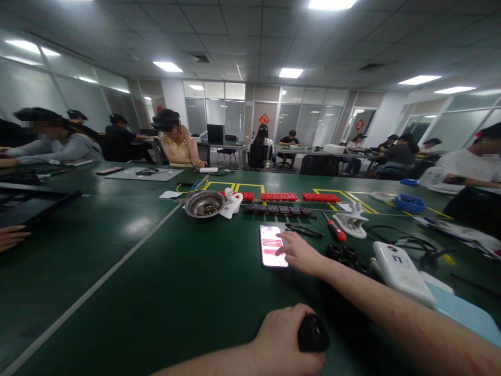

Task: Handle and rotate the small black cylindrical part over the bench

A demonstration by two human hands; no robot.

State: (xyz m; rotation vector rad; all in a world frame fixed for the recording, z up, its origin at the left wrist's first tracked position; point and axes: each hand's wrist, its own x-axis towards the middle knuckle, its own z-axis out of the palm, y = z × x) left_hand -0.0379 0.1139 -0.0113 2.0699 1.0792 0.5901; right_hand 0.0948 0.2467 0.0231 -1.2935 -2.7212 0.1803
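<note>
A smartphone (pixel 270 248) with a lit white and pink screen lies face up on the green table. My right hand (pixel 299 251) reaches over its right edge, fingers apart, with fingertips at the screen. Closer to me, my left hand (pixel 279 337) is wrapped round a black round plastic part (pixel 313 332); its exact kind does not show. Several similar black round parts (pixel 346 253) sit beside my right forearm. Just beyond the phone are a thin black cable (pixel 304 230), a black strip of sockets (pixel 277 210) and red plastic strips (pixel 279 197).
A metal bowl (pixel 204 204) of small parts stands left of a white device (pixel 231 203). To the right are a red-and-black screwdriver (pixel 335 230), a white stand (pixel 352 223), a white power bank (pixel 403 271) and a blue basket (pixel 409 204). Another person's hand (pixel 13 237) rests at far left.
</note>
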